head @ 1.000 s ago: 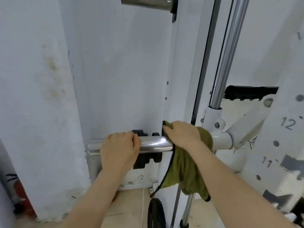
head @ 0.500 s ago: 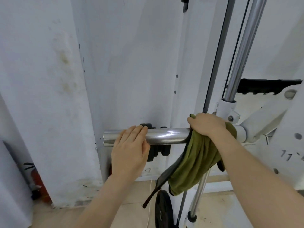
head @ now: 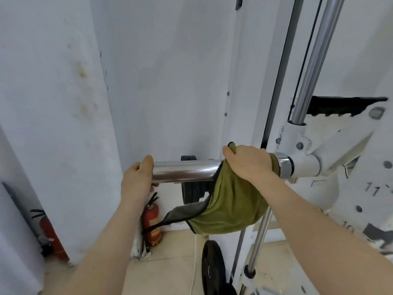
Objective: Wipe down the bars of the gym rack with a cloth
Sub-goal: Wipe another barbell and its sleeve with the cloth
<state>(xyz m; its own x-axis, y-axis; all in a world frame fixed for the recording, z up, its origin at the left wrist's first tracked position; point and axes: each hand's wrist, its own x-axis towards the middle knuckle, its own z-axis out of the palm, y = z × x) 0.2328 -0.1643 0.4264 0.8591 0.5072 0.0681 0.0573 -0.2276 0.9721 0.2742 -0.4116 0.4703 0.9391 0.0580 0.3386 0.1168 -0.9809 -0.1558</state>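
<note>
Head view: my right hand [head: 248, 165] wraps the olive-green cloth [head: 229, 207] round the chrome horizontal bar [head: 185, 172]; my left hand [head: 137, 179] grips its free end. Mid-wipe, I judge; next, draw the cloth leftward.

The beige floor [head: 168, 267] carries a red fire extinguisher [head: 151, 222] by the wall, a second extinguisher [head: 52, 238] further left, a black weight plate [head: 212, 268] standing on edge, and a thin white cord [head: 194, 260].

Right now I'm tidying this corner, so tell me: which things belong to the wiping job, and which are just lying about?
In the job: metal bar, green cloth, left hand, right hand.
Lying about: fire extinguisher below the bar, weight plate on the floor.
</note>
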